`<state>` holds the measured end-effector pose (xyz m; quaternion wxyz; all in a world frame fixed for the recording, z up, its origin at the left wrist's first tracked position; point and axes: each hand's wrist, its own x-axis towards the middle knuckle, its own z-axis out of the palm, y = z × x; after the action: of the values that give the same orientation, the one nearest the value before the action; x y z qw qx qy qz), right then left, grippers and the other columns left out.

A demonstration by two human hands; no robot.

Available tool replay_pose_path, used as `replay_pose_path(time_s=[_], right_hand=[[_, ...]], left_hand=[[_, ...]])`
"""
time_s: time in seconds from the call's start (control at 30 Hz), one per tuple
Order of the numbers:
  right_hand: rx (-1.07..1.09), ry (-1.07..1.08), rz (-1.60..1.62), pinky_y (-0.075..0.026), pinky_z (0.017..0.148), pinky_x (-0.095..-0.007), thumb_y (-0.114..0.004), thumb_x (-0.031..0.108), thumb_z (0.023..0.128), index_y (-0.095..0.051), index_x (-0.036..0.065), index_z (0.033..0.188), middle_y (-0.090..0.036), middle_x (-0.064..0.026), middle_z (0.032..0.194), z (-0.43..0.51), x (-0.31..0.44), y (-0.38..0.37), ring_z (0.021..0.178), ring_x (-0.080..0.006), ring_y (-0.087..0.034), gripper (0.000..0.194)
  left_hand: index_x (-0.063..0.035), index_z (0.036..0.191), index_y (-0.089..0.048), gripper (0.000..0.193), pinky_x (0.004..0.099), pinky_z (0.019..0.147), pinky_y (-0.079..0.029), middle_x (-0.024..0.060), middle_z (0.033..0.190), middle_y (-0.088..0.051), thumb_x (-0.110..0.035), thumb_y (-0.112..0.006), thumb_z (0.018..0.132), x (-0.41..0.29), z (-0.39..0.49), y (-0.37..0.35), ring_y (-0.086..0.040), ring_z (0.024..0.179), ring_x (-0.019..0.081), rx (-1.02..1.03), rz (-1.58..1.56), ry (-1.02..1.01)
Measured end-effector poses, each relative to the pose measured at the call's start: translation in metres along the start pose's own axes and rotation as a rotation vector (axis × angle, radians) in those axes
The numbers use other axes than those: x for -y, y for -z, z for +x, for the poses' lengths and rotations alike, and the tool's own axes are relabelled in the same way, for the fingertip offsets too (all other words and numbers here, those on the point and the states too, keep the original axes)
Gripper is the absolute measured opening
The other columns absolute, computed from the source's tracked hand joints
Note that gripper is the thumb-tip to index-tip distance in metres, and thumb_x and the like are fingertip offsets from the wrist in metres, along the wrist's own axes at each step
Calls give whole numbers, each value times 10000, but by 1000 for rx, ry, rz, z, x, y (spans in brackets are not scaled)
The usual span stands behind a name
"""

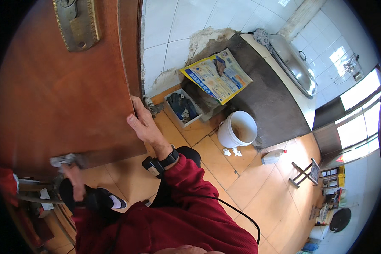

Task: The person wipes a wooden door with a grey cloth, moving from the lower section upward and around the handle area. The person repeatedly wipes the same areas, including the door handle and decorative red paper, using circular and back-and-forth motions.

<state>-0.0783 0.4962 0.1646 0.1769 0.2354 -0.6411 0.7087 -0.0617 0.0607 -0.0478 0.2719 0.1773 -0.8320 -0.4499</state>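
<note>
A brown wooden door (82, 104) fills the left side of the view, with a brass lock plate (79, 28) near the top. My right hand (146, 127) grips the door's free edge, thumb on the near face and fingers partly hidden behind it. Near the door's bottom left, my left hand (73, 181), blurred, holds a crumpled grey cloth (68, 159) against the door's lower part. My right wrist wears a black band with a small device.
Beyond the door edge stand a box of dark gloves (183, 107), a white bucket (237, 129) and a plastic bottle (273, 156). A printed bag (219, 76) lies by a dark counter side (270, 104). A folding stool (306, 173) is farther right; a cluttered rack (47, 203) is lower left.
</note>
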Motion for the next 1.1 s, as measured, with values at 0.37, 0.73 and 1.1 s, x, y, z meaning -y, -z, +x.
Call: replay_pose_path(time_s=[0.37,0.73,1.1], right_hand=[[37,-42,-12,-394,981,-337,-528,500,997,-416,-15,1342,-525,-149,1177,-5,5,0,1095,-230,-498,630],[21,-54,77,-340,1062,-331,-539,456,1004,-389,-35,1412,-504,-135,1325,-5,1,-6,1243,-214,-460,655],[0,-49,110,-342,1064,-322,-556,455,1001,-404,-37,1398,-523,-117,1305,0,-2,-6,1223,-191,-460,650]], left_hand=[[93,1098,-515,187,384,844,-463,154,999,-583,-11,-533,944,-28,52,68,-539,905,304,70,-284,266],[143,1333,-412,424,422,1042,-367,325,1305,-506,-58,-487,967,3,57,54,-491,1181,455,-64,236,-298],[72,1016,-583,145,382,861,-456,110,969,-584,-22,-482,971,32,87,83,-528,890,206,71,54,80]])
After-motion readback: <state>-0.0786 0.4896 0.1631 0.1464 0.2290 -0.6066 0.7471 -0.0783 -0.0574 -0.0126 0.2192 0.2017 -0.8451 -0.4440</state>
